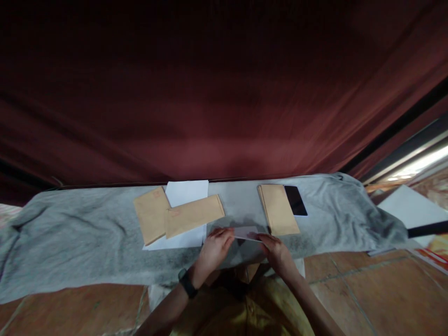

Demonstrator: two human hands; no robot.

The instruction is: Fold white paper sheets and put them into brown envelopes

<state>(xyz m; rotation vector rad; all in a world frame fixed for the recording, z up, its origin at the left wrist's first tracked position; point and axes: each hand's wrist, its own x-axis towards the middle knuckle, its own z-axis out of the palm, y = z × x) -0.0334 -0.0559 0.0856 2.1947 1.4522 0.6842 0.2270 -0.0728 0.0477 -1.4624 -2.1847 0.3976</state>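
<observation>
My left hand [214, 248] and my right hand [276, 249] both pinch a small folded white paper [246, 232], held just above the grey cloth [80, 242] in front of me. The left hand grips its left end, the right hand its right end. A black watch sits on my left wrist. To the left lie two brown envelopes [177, 214] on top of white sheets [186, 191]. A stack of brown envelopes [278, 208] lies just right of the folded paper.
A dark phone [295, 199] rests beside the envelope stack. A dark red curtain [224, 93] hangs behind the cloth. Tiled floor [378, 289] shows at the front and right, with a white sheet [409, 210] at the far right.
</observation>
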